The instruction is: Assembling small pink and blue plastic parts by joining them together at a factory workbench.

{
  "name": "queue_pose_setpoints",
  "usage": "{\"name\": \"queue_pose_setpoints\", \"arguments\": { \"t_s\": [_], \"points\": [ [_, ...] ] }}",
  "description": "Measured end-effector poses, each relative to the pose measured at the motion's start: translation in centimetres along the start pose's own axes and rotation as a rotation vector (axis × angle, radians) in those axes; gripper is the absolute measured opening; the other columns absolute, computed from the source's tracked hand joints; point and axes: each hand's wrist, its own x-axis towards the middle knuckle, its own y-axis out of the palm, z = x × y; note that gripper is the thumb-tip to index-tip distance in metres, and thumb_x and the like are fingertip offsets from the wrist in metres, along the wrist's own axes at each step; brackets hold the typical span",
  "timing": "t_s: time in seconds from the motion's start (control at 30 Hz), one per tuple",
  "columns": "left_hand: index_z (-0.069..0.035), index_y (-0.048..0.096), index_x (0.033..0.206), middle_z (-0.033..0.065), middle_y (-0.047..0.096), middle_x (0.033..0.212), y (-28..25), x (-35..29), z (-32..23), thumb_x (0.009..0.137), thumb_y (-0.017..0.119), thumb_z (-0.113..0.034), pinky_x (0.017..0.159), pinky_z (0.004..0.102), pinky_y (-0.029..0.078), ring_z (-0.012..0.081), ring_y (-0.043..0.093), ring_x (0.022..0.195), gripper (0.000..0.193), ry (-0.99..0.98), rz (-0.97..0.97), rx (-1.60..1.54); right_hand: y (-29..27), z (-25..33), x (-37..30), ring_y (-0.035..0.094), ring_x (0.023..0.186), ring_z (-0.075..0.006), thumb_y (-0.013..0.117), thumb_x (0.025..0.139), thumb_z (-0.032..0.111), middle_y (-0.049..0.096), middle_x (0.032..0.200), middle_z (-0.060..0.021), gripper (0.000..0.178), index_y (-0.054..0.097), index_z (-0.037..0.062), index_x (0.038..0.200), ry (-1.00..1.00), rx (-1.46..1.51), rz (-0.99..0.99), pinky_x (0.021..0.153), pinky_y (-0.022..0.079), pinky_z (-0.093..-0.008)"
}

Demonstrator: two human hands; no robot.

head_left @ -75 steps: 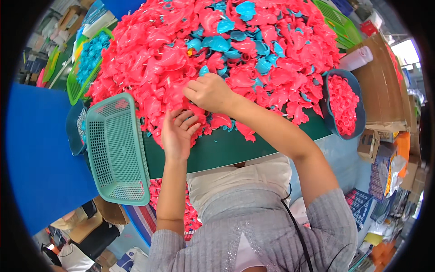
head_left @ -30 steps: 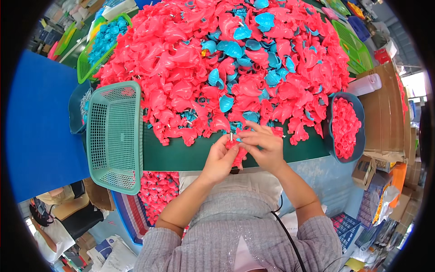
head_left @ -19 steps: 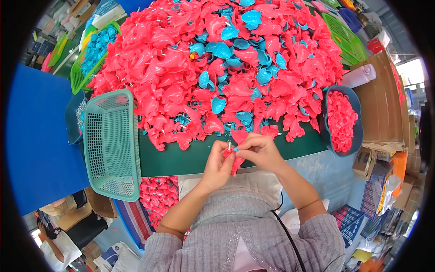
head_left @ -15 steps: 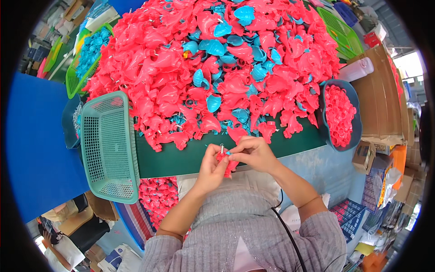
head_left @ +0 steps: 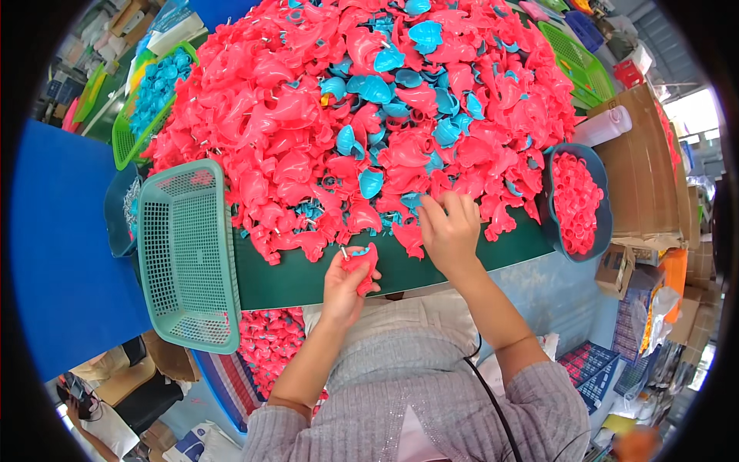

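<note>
My left hand (head_left: 344,289) is closed round a pink plastic shell (head_left: 361,269) near the table's front edge. A short metal pin and a bit of blue show at the top of that shell. My right hand (head_left: 453,231) is at the near edge of the heap, with its fingers bent and slightly apart. Nothing shows in its fingers, though the fingertips partly hide what is under them. Just left of them lies a blue plastic piece (head_left: 411,201). The big heap of pink plastic shells (head_left: 285,115) has blue cup-shaped pieces (head_left: 375,88) scattered through its middle.
An open green mesh basket (head_left: 229,254) stands at the table's left edge. Behind it are a dark tub of metal pins (head_left: 117,208) and a green basket of blue parts (head_left: 123,142). At right, a dark tub (head_left: 604,196) holds small pink rings. A bottle (head_left: 604,125) and cardboard box (head_left: 639,169) stand behind.
My right hand has let go of the pink shell and moved up and right to the heap. My left hand has shifted slightly left, still with the shell.
</note>
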Motion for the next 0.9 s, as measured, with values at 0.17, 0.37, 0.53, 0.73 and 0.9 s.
{"name": "queue_pose_setpoints", "arguments": {
  "t_s": [0.17,0.37,0.53,0.73,0.9],
  "points": [
    [-0.006,0.048,0.115,0.0147,0.062,0.104,2.2,0.9,-0.1,0.09,0.058,-0.003,0.057,0.0291,0.055,0.0182,0.063,0.077,0.027,-0.045,0.057,-0.069,1.9,-1.5,0.6,0.051,0.076,-0.0223,0.071,0.069,0.007,0.053,0.08,-0.0034,0.019,0.065,0.0084,0.088,-0.083,-0.157,0.107,0.064,0.038,-0.0352],
    [-0.01,0.049,0.113,0.0051,0.063,0.095,4.7,3.3,-0.8,0.093,0.059,-0.012,0.056,0.0268,0.053,0.0148,0.063,0.076,0.023,0.09,-0.065,-0.083,0.5,0.8,0.9,0.058,0.076,-0.024,0.074,0.067,0.002,0.062,0.081,-0.0058,0.018,0.064,0.0043,0.081,-0.01,0.479,0.021,0.063,0.045,-0.0339],
    [-0.012,0.048,0.115,0.0044,0.063,0.098,6.5,3.2,-0.9,0.097,0.054,-0.018,0.06,0.0284,0.052,0.0136,0.063,0.08,0.02,0.135,0.005,-0.135,-0.1,1.7,-0.5,0.062,0.076,-0.025,0.077,0.068,0.006,0.065,0.086,-0.0093,0.02,0.065,0.0006,0.084,0.106,0.53,0.122,0.064,0.049,-0.0332],
    [-0.01,0.049,0.112,0.0046,0.063,0.094,7.3,3.6,-0.3,0.097,0.054,-0.017,0.066,0.0246,0.051,0.012,0.061,0.082,0.018,0.249,-0.003,-0.141,-1.2,1.4,-0.9,0.062,0.084,-0.0285,0.077,0.07,0.009,0.066,0.095,-0.0131,0.026,0.066,-0.0003,0.092,0.018,0.61,0.128,0.072,0.049,-0.0346],
    [-0.008,0.05,0.114,0.006,0.063,0.098,7.7,3.1,-0.7,0.099,0.049,-0.024,0.073,0.0269,0.052,0.0135,0.061,0.089,0.022,0.253,0.068,-0.222,-2.4,1.3,-1.3,0.06,0.093,-0.0258,0.073,0.071,0.003,0.066,0.103,-0.0114,0.024,0.065,-0.0008,0.093,0.25,0.836,0.237,0.079,0.048,-0.0354]
  ]
}}
